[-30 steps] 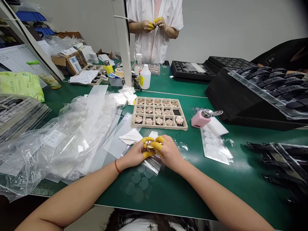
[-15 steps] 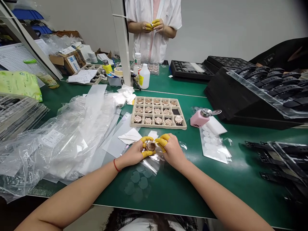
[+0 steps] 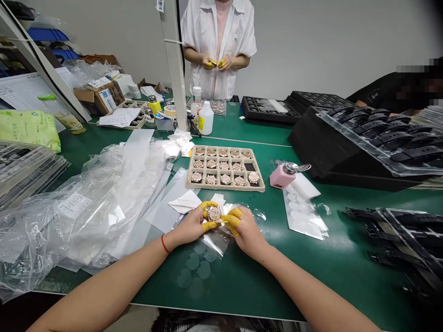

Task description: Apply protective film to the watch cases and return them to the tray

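Observation:
My left hand (image 3: 194,222) wears yellow finger cots and is closed around a rose-gold watch head (image 3: 214,213), its engraved round back turned up toward me. My right hand (image 3: 244,228), also in yellow finger cots, has its fingers pinched together at the lower right edge of the watch head. Whatever is between those fingertips is too small to make out. Beneath the hands lies a clear plastic film (image 3: 217,243). Beyond them a beige compartment tray (image 3: 226,188) carries similar watch heads, with one compartment at the right of the middle row showing its dark bottom.
A pink pump bottle (image 3: 282,177) and a sheet of round stickers (image 3: 298,211) are at right. Crumpled plastic bags (image 3: 104,198) cover the left. Black watch straps (image 3: 394,129) fill trays at far right. A white bottle (image 3: 206,119) stands behind. A co-worker (image 3: 218,50) stands opposite.
The watch head has tilted in my left hand, so its back now faces me more brightly. My right fingertips have lowered along its right edge. The co-worker's hands have moved slightly apart.

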Action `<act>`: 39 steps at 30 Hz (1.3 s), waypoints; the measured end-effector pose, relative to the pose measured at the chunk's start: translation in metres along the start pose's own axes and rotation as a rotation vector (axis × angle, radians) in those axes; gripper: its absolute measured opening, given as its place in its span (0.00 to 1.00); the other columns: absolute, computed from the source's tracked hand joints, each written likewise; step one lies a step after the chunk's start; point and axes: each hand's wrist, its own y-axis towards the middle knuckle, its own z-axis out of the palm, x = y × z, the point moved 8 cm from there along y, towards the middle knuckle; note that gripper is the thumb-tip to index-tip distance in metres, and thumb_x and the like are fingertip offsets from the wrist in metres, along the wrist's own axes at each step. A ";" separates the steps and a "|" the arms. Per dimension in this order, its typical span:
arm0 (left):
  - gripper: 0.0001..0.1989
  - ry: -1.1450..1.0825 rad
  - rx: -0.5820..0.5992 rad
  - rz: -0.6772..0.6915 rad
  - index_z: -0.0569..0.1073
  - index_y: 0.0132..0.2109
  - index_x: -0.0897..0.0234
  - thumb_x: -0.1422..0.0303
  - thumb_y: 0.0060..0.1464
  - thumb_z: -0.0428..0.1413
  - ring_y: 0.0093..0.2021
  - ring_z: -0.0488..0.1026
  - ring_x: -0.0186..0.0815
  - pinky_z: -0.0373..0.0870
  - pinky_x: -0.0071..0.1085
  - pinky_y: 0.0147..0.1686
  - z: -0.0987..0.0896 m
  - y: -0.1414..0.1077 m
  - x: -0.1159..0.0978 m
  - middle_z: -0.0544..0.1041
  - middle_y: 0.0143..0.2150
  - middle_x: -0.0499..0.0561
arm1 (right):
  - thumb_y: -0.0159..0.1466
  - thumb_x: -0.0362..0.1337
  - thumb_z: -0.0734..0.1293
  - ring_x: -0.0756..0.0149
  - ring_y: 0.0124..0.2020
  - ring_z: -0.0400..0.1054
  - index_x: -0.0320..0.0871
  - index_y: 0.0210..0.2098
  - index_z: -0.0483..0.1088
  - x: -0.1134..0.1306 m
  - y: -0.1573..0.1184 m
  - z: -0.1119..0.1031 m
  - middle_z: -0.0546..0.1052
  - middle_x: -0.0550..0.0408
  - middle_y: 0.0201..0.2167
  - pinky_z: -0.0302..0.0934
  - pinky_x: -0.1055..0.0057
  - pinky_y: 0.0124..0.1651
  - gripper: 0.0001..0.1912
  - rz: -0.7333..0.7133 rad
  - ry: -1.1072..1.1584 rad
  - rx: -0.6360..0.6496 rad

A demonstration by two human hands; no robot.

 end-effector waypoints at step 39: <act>0.35 -0.045 -0.074 -0.166 0.50 0.62 0.65 0.63 0.52 0.56 0.40 0.72 0.38 0.65 0.36 0.45 -0.003 0.004 0.004 0.76 0.35 0.51 | 0.64 0.41 0.61 0.61 0.47 0.65 0.41 0.49 0.65 -0.255 0.165 -0.042 0.69 0.49 0.49 0.62 0.57 0.49 0.16 0.725 -0.412 0.163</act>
